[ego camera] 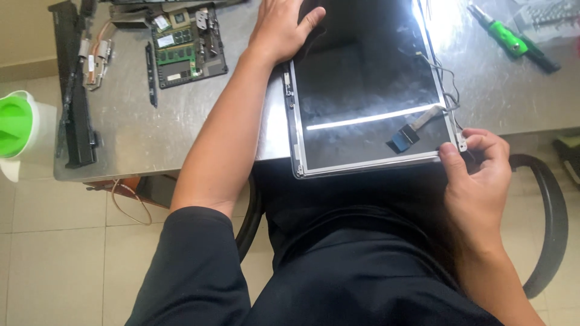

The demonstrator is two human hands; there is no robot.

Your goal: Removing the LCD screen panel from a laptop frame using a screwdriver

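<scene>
Right hand: the right hand [480,172] pinches the near right corner of a bare, glossy black laptop screen panel in a thin metal frame [362,90].
Left hand: the left hand [281,30] lies flat, fingers spread, on the panel's far left corner.
Panel: flat on a scratched grey metal table [151,133], its near edge overhanging.
Nearby: a green circuit board [184,45] left; a green-handled screwdriver [513,39] right.

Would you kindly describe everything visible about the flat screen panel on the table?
The screen panel is a dark, glossy rectangle in a thin silvery metal frame, lying flat on the steel table, its near edge overhanging. A ribbon cable lies across it. The left hand rests on its far left corner; the right hand pinches its near right corner.
</scene>
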